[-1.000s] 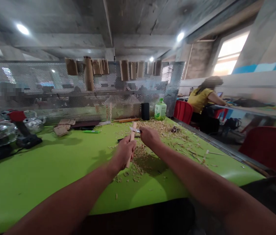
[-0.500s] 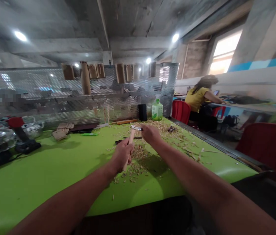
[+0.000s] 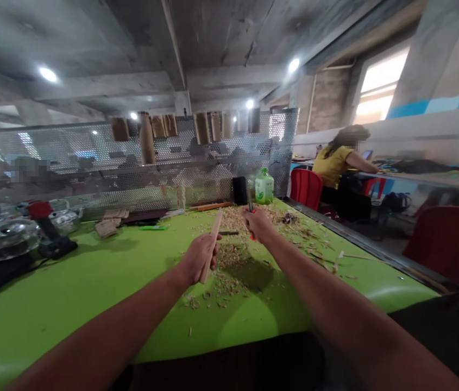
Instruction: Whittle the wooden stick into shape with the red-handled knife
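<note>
While left hand (image 3: pixel 200 259) grips a wooden strip (image 3: pixel 212 247), right hand (image 3: pixel 257 224) holding knife (image 3: pixel 250 201)

right hand (image 3: pixel 257 224) | knife (image 3: pixel 250 202) now upright | moved off wooden strip (image 3: pixel 213 247)

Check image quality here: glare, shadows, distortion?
Head view: the window is blown out; the wide lens bows the perforated metal screen; soft glare lies on the green table; a dark shadow falls on the wood shavings below the right hand.
</note>
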Motion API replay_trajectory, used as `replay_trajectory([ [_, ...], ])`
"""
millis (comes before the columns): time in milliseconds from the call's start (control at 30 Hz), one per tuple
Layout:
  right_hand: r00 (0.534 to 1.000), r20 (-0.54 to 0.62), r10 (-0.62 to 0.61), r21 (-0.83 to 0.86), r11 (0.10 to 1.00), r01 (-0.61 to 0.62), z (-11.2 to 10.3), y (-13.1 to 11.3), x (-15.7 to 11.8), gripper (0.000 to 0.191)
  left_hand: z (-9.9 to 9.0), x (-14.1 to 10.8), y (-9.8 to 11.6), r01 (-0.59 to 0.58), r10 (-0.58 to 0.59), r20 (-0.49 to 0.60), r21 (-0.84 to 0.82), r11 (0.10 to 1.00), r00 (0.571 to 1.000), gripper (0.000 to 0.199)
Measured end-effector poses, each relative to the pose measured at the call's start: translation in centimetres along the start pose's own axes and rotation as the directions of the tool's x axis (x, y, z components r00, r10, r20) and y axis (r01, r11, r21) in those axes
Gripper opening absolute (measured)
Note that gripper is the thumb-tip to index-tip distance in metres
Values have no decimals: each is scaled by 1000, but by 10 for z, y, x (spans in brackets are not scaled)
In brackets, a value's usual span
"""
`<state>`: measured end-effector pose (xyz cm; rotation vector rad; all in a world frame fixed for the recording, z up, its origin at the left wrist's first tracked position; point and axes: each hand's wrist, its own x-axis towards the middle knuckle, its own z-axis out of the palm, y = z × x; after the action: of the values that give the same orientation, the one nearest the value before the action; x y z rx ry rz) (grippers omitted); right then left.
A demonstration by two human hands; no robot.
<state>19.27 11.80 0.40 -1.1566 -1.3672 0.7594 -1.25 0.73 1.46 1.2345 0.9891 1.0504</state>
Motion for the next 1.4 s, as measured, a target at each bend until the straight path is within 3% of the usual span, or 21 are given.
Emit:
replay_trajectory([
  [67, 987, 162, 11, 271, 961, -55, 10, -5, -11, 32, 1, 5, 3, 3, -4, 34, 33, 999, 999, 24],
  [133, 962, 272, -10, 406, 908, -106, 15, -11, -20, 40, 4, 12, 4, -62, 58, 62, 79, 995, 996, 23],
  [233, 947, 318, -44, 504, 854, -129, 19, -19, -29, 45, 8, 25, 3, -201, 182, 105, 208, 957, 978, 25],
  [400, 947, 299, -116, 574, 815, -82, 17, -33, -38, 42, 0, 32, -1, -371, 331, 172, 331, 868, 928, 32],
  [500, 920, 341, -193, 603, 796, -56, 16, -42, -47, 40, -12, 23, 2, -476, 434, 195, 386, 790, 880, 40],
  [633, 878, 424, -223, 630, 769, -109, 16, -51, -57, 41, -25, 15, 10, -577, 532, 232, 425, 698, 814, 45],
  [800, 876, 416, -243, 657, 746, -105, 16, -55, -64, 40, -30, 18, 13, -573, 505, 276, 467, 674, 818, 38],
  [1000, 872, 408, -270, 668, 740, -83, 16, -59, -69, 39, -38, 24, 11, -570, 535, 245, 551, 610, 809, 29],
  [1100, 862, 425, -278, 652, 754, -78, 15, -61, -72, 36, -41, 25, 10, -611, 604, 254, 607, 509, 755, 24],
  [1267, 825, 463, -325, 646, 761, -62, 17, -62, -78, 30, -43, 27, 8, -702, 732, 322, 650, 291, 601, 25],
  [1333, 810, 476, -343, 643, 764, -54, 19, -61, -79, 28, -43, 28, 7, -701, 761, 316, 671, 242, 566, 24],
  [1400, 806, 483, -342, 630, 775, -48, 21, -60, -80, 27, -43, 29, 5, -690, 769, 311, 689, 222, 558, 24],
])
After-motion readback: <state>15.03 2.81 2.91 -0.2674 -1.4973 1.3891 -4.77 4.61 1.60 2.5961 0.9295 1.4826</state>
